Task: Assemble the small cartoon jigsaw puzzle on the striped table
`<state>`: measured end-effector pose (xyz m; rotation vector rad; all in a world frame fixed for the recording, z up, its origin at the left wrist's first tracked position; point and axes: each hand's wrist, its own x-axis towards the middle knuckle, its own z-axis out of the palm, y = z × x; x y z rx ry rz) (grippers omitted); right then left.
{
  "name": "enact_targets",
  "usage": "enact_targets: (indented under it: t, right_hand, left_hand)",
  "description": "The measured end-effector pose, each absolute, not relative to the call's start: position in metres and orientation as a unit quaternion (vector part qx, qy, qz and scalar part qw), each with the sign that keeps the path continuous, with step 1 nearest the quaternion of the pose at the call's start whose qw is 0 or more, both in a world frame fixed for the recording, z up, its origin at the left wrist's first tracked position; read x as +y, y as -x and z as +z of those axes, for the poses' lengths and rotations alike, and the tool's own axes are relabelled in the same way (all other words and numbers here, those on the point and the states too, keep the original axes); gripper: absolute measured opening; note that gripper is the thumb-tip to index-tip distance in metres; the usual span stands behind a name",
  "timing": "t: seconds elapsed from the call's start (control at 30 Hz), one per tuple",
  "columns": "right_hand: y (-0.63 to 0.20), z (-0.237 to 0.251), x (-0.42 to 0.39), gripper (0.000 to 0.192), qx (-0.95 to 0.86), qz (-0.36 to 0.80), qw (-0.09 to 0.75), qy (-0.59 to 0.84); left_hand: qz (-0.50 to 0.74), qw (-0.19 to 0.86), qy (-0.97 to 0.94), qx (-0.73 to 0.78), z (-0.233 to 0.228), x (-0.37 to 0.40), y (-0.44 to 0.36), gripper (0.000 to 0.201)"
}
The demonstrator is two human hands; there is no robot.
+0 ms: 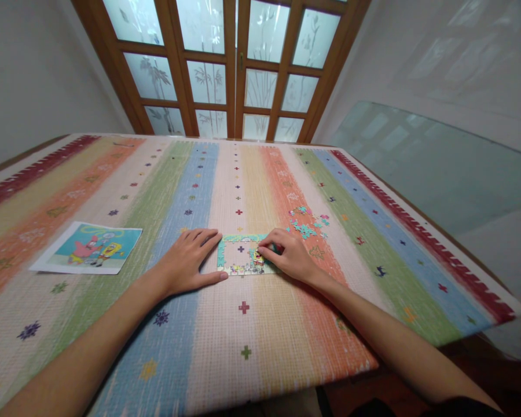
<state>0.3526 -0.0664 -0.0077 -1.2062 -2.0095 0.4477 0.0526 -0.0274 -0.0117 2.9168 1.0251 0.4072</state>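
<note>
A partly joined jigsaw puzzle [221,255] lies flat on the striped tablecloth, its border forming a rectangle around bare cloth. My left hand [191,260] rests beside its left edge, fingers spread, the thumb at the lower left corner. Over the right side of the puzzle, my right hand [290,255] pinches with thumb and index finger at a small puzzle piece [258,253] among the joined ones. Its palm hides the puzzle's right edge. Loose puzzle pieces [304,230] lie in a scattered heap beyond my right hand.
A printed picture [99,249] of cartoon figures lies on the left. The striped tablecloth [243,376] covers the table, whose front edge is close to me. Wooden doors with glass panes [208,81] stand behind the table, and a glass panel [438,162] leans at right.
</note>
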Motion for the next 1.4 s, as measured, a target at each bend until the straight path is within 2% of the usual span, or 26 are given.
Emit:
enact_targets:
  t: [0.23,0.63,0.8,1.03,1.4]
  right_hand:
    - [-0.359,-0.004,-0.071,0.017,-0.865,0.058,0.349,0.354]
    - [-0.359,-0.004,-0.075,0.017,-0.900,-0.012,0.323,0.292]
    - [-0.360,-0.004,-0.075,0.021,-0.902,-0.001,0.305,0.304]
    - [-0.361,0.003,-0.076,0.027,-0.912,0.023,0.238,0.332]
    - [-0.362,-0.003,-0.076,0.025,-0.885,0.067,0.302,0.348]
  left_hand:
    - [0.131,0.021,-0.933,0.334,-0.013,-0.027,-0.052,0.087]
    - [0.133,0.014,-0.935,0.329,-0.012,-0.028,-0.052,0.085]
    - [0.142,0.014,-0.934,0.326,-0.011,-0.028,-0.052,0.083]
    - [0.147,0.021,-0.934,0.326,-0.012,-0.028,-0.052,0.083]
    - [0.131,0.023,-0.933,0.335,-0.012,-0.028,-0.051,0.085]
